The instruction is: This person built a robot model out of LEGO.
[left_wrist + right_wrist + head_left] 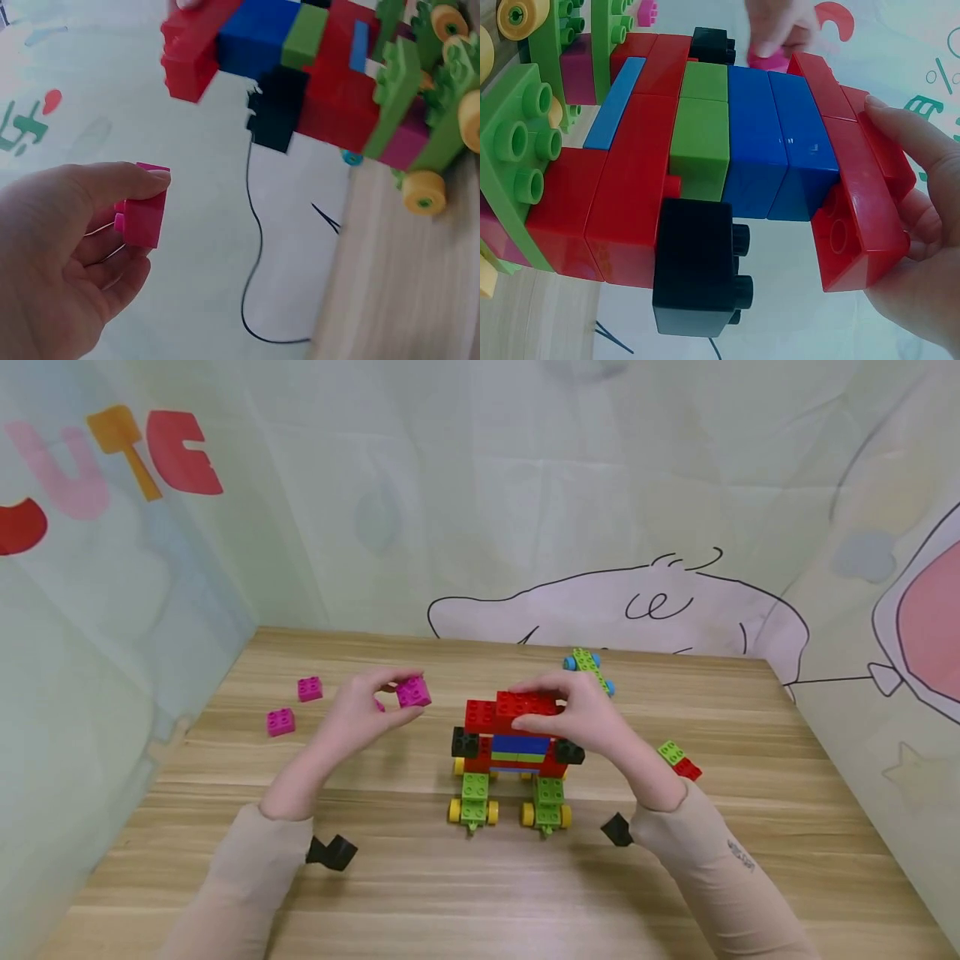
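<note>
My left hand (358,706) pinches a magenta building brick (413,692) between thumb and fingers, left of the built block model and apart from it. In the left wrist view, the brick (145,214) has its studs turned toward the palm. On the model's top, my right hand (573,710) grips a red brick (517,702) by its sides. Under the red bricks come blue bricks (757,139), green bricks (699,127) and more red ones, with a black brick (465,742) on each side. The model stands on green wheeled bases (474,810) with yellow wheels.
Magenta bricks (281,722) lie at the table's left; another is partly hidden behind my left hand. A green piece with blue wheels (587,668) stands behind my right hand. Further right lies a green and red pair (678,760). A printed cloth (450,502) borders the table (420,893).
</note>
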The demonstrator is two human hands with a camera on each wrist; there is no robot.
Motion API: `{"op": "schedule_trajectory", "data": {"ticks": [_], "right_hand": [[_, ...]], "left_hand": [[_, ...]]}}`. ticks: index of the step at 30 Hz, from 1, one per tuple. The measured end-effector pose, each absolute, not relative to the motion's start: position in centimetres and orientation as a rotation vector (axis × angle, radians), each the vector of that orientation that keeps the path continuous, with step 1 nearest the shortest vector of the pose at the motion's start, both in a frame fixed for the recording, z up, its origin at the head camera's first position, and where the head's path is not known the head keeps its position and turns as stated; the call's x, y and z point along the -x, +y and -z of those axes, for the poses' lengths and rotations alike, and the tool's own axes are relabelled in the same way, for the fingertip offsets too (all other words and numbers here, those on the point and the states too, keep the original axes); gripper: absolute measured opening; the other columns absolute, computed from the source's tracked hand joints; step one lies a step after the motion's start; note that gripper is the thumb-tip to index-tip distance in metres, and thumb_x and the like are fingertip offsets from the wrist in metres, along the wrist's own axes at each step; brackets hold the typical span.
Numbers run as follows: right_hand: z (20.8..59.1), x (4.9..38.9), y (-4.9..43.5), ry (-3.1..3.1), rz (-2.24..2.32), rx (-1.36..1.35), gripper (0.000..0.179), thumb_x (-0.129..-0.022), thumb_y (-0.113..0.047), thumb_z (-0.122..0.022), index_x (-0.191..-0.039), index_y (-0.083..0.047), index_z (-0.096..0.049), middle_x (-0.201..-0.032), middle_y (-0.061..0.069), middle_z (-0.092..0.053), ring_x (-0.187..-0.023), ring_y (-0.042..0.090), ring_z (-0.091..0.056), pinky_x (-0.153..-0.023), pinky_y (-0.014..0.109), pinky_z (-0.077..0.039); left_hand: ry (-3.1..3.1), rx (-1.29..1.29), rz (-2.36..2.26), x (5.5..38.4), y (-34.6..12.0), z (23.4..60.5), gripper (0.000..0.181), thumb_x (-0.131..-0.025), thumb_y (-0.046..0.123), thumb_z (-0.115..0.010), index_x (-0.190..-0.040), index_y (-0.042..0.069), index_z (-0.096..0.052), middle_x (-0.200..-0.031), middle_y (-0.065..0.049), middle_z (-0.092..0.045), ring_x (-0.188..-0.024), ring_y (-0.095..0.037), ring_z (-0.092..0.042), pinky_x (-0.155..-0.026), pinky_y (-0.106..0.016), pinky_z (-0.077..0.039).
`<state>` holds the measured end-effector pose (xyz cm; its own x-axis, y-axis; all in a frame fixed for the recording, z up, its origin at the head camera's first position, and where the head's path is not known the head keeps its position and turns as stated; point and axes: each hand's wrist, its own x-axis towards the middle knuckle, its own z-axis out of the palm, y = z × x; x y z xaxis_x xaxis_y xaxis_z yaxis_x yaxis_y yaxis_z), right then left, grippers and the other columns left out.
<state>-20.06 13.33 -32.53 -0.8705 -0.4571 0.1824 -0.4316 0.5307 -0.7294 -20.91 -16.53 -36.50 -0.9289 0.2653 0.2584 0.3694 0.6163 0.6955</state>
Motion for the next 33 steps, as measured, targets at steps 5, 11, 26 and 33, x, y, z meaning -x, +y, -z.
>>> {"op": "schedule_trajectory", "data": {"ticks": [5,11,26,33], "right_hand": [[32.5,20.1,13.3,2.721,1.288,0.796,0.038,-0.082,-0.016,-0.079,-0.118,-0.006,-0.071,-0.116,0.01,-0.071,-0.098,0.023,-0.065,-0.079,0.033,-0.056],[32.5,20.1,13.3,2.715,1.287,0.771,0.038,-0.082,-0.017,-0.079,-0.118,-0.007,-0.071,-0.116,0.009,-0.071,-0.098,0.023,-0.065,-0.08,0.034,-0.057],[32.4,19.9,13.3,2.703,1.303,0.776,0.037,-0.083,-0.016,-0.079,-0.117,-0.006,-0.07,-0.115,0.012,-0.071,-0.098,0.025,-0.065,-0.081,0.037,-0.057],[32.3,19.9,13.3,2.709,1.294,0.78,0.037,-0.083,-0.017,-0.079,-0.117,-0.005,-0.07,-0.115,0.012,-0.071,-0.099,0.025,-0.066,-0.081,0.038,-0.058]], "left_hand": [[-2.634,0.596,1.207,20.2,-15.6,35.2,0.047,-0.084,0.014,-0.077,-0.128,0.005,-0.063,-0.125,-0.014,-0.066,-0.108,-0.03,-0.062,-0.087,-0.045,-0.055],[-2.54,0.688,1.228,19.6,-14.6,34.3,0.046,-0.083,0.014,-0.078,-0.125,0.005,-0.065,-0.122,-0.012,-0.067,-0.105,-0.027,-0.063,-0.09,-0.044,-0.054],[-2.468,0.882,1.243,19.0,-13.0,34.4,0.041,-0.085,0.014,-0.076,-0.123,0.005,-0.066,-0.122,-0.012,-0.068,-0.107,-0.025,-0.063,-0.091,-0.045,-0.054],[-2.464,0.906,1.259,18.9,-12.5,34.3,0.041,-0.084,0.015,-0.077,-0.123,0.005,-0.067,-0.123,-0.012,-0.067,-0.111,-0.026,-0.062,-0.092,-0.046,-0.054]]}}
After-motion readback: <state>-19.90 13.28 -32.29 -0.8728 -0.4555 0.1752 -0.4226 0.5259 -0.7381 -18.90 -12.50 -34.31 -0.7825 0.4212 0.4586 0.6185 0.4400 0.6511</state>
